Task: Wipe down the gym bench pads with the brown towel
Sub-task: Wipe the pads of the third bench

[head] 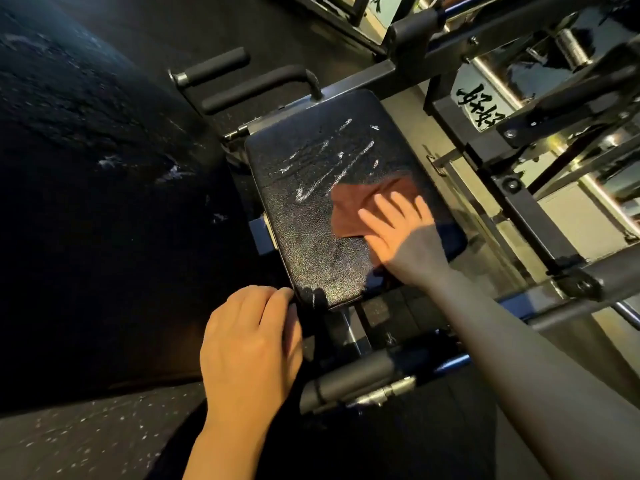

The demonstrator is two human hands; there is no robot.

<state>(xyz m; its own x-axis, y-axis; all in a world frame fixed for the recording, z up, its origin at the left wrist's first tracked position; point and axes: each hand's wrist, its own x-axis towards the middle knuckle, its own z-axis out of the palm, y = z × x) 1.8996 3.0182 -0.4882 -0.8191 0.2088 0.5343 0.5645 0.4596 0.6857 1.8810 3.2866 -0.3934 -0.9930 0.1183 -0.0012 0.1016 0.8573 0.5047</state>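
1. Right hand (398, 233): fingers straight and spread, pressing flat on the brown towel (363, 206).
2. Left hand (252, 344): fingers curled over the near-left corner of the black seat pad (311, 209).
3. Seat pad: streaked with white residue (329, 157).
4. Brown towel: lies on the pad's right half.
5. Foam-covered handles (239, 81): beyond the pad's far edge.
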